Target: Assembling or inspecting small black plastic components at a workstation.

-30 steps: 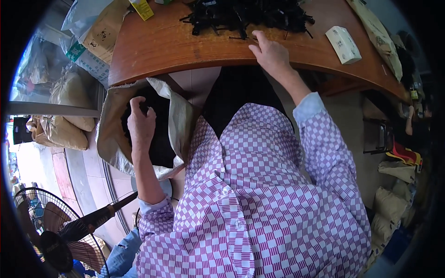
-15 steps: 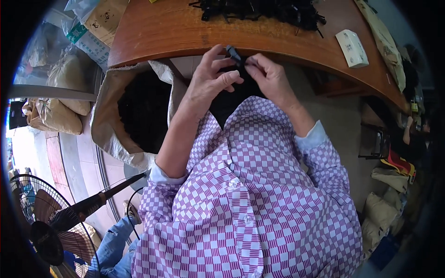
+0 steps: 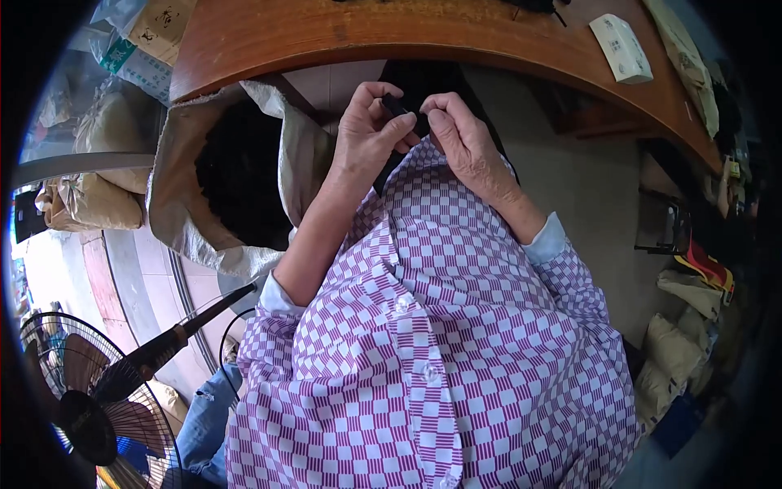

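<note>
My left hand (image 3: 366, 130) grips a small black elongated piece (image 3: 394, 104) between thumb and fingers, above my lap. Close beside it, my right hand (image 3: 466, 138) is closed, thumb against the bent index finger. It meets the far end of the piece or comes very near it; what lies in its pinch is too dark to make out. A wide white woven sack (image 3: 303, 155) stands open to the left of my left forearm, with a mass of black items (image 3: 244, 175) inside. Single pieces in it cannot be told apart.
A brown wooden table (image 3: 366, 37) curves across the top, with black pieces (image 3: 542, 5) at its far edge and a white tissue pack (image 3: 621, 49) at right. A fan (image 3: 90, 424) stands at lower left. Stuffed bags (image 3: 672, 350) lie at far right, near another person.
Both hands have come down toward my lap, away from the table edge. My left fingers have curled more tightly around the black piece. The view has shifted, so less of the table shows.
</note>
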Demonstrator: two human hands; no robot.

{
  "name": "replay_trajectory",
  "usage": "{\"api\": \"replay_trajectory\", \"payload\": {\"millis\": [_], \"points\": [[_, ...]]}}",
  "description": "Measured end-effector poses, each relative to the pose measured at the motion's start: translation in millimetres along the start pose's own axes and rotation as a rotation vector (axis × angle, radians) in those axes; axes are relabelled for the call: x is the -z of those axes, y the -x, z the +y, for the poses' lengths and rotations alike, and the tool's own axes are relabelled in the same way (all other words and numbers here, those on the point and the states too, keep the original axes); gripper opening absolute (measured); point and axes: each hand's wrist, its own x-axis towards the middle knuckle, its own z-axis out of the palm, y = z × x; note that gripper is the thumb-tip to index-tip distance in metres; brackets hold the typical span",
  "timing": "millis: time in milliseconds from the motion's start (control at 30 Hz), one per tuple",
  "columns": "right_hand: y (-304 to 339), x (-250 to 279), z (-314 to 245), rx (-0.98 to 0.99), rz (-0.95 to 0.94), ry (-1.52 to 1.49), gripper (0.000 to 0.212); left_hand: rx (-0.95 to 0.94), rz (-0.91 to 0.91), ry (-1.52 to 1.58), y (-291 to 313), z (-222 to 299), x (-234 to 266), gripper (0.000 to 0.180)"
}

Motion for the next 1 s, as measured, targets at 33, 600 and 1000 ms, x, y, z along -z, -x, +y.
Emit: {"api": "replay_trajectory", "payload": {"millis": [33,600,1000], "points": [[0.1,-1.2,0.1,0.015,-0.016,0.027,0.023,-0.017,0.015,-0.068,0.6,-0.8,-3.3,0.029],[1.1,-8.2,13.0,-0.005,-0.106,0.157,0.02,-0.198,0.12,-0.838,8.6,-9.9,-15.3,0.029],[-4.0,-3.3,22.9,-0.057,0.05,-0.159,0.02,-0.116,0.124,-0.144,-1.1,-2.3,-14.2,0.033]]}}
